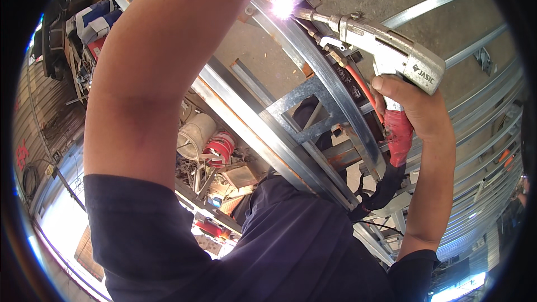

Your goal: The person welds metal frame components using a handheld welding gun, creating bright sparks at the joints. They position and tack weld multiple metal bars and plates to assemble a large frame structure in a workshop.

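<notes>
My right hand [417, 100] is closed around the handle of a silver welding gun [386, 45], its thumb lying along the near side. Red wrapping [399, 137] covers the lower handle, and a black cable [386, 190] trails from it. From the gun's tip a thin nozzle points left to a glaring white-violet arc [282, 5] with sparks. The arc burns at the upper end of a shiny square steel tube [330, 81]; glare hides the joint itself. My left arm [151, 72] reaches up across the view, and its hand lies beyond the upper edge.
A long steel beam [251, 134] runs diagonally below the work, beside a flat plate with a cut-out [305, 109]. Many steel tubes [475, 151] stretch along the right. A whitish bucket [196, 134], a red bucket [220, 148] and scraps fill the lower left.
</notes>
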Demonstrator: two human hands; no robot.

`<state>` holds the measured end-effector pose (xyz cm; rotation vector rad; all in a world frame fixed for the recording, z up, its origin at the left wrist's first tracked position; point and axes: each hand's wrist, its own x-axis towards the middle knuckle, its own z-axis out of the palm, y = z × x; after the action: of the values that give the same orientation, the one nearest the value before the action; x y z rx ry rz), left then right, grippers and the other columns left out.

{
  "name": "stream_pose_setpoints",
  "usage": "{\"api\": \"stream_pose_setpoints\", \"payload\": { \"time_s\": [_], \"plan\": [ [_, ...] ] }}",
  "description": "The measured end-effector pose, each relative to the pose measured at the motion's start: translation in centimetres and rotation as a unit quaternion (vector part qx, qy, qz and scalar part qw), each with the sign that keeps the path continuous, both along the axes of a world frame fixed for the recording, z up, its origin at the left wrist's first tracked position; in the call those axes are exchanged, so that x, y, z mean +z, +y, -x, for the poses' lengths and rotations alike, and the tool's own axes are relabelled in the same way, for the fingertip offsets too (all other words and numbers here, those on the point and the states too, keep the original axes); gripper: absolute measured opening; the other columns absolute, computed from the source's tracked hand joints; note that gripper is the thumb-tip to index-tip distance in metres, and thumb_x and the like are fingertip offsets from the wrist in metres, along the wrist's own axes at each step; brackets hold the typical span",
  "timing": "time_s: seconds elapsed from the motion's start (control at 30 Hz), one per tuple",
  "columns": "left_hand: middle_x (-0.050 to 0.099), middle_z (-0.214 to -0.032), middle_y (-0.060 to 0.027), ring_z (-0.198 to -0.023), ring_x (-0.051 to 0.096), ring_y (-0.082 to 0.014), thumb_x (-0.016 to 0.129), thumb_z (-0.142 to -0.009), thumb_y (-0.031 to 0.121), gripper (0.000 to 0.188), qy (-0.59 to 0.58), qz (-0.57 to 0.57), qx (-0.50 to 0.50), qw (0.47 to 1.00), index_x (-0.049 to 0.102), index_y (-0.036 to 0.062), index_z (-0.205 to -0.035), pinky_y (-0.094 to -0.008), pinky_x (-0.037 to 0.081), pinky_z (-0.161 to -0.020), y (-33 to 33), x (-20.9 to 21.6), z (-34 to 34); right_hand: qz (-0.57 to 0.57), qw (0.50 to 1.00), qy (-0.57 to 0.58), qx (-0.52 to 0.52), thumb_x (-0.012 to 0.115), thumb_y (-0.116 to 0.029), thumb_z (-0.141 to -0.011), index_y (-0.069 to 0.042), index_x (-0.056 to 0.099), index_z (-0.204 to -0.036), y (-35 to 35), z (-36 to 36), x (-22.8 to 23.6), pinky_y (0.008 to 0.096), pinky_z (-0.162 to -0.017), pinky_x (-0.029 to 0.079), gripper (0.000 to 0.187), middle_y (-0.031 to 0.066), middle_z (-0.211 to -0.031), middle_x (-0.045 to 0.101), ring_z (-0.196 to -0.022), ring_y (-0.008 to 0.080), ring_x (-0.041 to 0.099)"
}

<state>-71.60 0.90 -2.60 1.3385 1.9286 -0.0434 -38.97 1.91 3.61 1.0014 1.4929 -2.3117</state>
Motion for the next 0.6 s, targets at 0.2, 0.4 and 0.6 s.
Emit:
{"api": "stream_pose_setpoints", "payload": {
  "time_s": [0.2,0.4,0.6],
  "plan": [
    [0.078,-0.086,-0.0151,-0.077,0.075,-0.0238,0.074,-0.085,0.031,0.027,0.001,0.006,-0.001,1.0,0.08,0.0044,-0.09,-0.0409,0.058,-0.073,0.2,-0.3,0.1,0.004,1.0,0.002,-0.009,0.082,-0.01,-0.083,0.0,0.069,-0.111,-0.2,0.3,0.8,0.0332,-0.053,0.055,0.032,0.0061,-0.079,0.069,-0.06,0.0163,0.066],
    [0.078,-0.086,-0.015,-0.077,0.076,-0.0232,0.073,-0.085,0.029,0.026,0.002,0.012,-0.01,1.0,0.08,0.0043,-0.089,-0.0405,0.058,-0.072,1.0,-0.5,0.3,-0.001,1.0,0.0,-0.003,0.083,-0.011,-0.083,0.0,0.069,-0.112,0.0,-0.2,1.1,0.0328,-0.054,0.055,0.034,0.0069,-0.082,0.07,-0.061,0.017,0.066],
    [0.078,-0.085,-0.0149,-0.077,0.076,-0.0226,0.073,-0.085,0.028,0.025,0.037,0.068,-0.052,0.996,0.08,0.0042,-0.089,-0.0402,0.058,-0.072,2.0,-1.9,0.9,-0.034,0.997,-0.044,-0.05,0.081,-0.016,-0.083,0.002,0.073,-0.103,-0.5,-2.0,2.7,0.0314,-0.059,0.055,0.028,0.0083,-0.077,0.071,-0.065,0.0166,0.067]
  ]
}}
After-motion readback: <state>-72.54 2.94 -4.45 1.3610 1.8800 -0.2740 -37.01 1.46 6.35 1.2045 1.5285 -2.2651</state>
